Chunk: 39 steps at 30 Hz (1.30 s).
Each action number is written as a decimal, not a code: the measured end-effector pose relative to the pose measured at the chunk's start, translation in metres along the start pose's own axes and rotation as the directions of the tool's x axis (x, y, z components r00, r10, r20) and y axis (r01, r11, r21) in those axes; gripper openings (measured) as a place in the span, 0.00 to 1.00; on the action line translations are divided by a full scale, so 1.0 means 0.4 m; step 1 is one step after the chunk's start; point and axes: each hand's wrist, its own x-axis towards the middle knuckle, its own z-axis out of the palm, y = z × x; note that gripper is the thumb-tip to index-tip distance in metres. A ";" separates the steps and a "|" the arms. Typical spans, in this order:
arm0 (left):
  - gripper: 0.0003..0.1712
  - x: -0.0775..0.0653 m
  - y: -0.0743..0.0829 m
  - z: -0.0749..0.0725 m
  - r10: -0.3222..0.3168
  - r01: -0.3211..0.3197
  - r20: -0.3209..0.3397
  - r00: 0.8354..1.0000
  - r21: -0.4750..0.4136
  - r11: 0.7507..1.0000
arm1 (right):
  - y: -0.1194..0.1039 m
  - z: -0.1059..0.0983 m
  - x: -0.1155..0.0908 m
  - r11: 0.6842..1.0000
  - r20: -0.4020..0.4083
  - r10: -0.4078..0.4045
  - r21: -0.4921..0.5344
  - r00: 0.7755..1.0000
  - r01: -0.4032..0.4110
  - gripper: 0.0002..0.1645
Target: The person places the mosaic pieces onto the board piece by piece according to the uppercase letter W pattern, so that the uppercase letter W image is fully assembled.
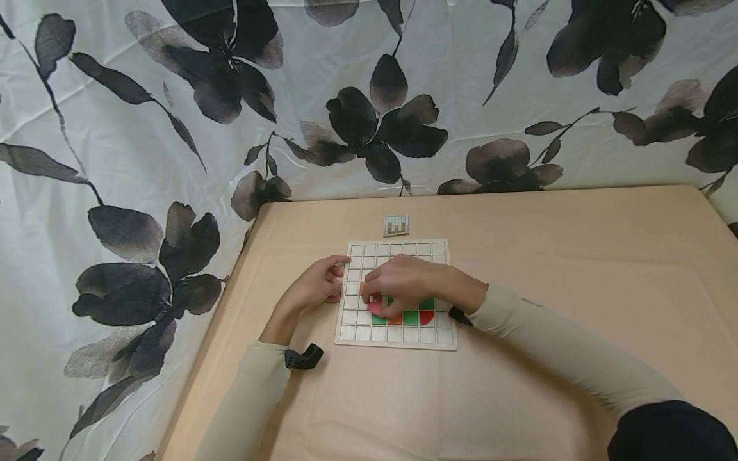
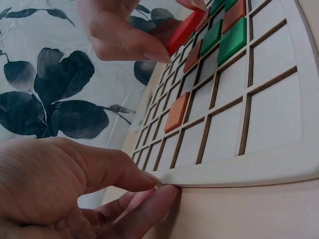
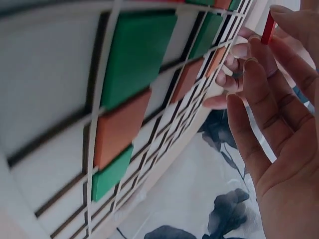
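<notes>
A pale grid board [image 1: 354, 334] with square cells lies on the table. My right hand [image 1: 406, 282] is above its middle, pinching a red tile [image 1: 375, 308] between thumb and fingertips. The right wrist view shows that red tile [image 3: 268, 29] edge-on, lifted off the board. My left hand [image 1: 319, 282] is at the board's left side; its thumb and a fingertip hold the edge in the left wrist view. Green tiles [image 3: 139, 52], orange tiles [image 2: 176, 113] and a red curved tile [image 1: 426, 317] sit in cells. The right hand hides part of the grid from the head view.
A small card with a grid pattern [image 1: 396, 225] lies just beyond the board. The wooden table [image 1: 576, 269] extends to the right. A white cloth with dark flowers [image 1: 369, 128] hangs behind it and along the left.
</notes>
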 end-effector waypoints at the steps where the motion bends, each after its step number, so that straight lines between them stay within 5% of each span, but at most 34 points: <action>1: 0.37 0.000 0.000 0.000 0.000 0.000 0.000 1.000 -0.001 1.000 | -0.003 0.003 0.003 1.000 -0.003 0.002 -0.006 1.000 -0.002 0.10; 13: 0.36 0.002 -0.001 -0.003 0.023 -0.023 0.008 1.000 0.006 1.000 | -0.023 0.037 0.041 0.993 -0.034 -0.012 -0.115 0.999 0.008 0.09; 39: 0.36 0.003 -0.006 -0.004 0.023 -0.023 0.003 1.000 0.020 1.000 | -0.030 0.057 0.051 0.987 -0.008 -0.031 -0.156 0.999 0.029 0.09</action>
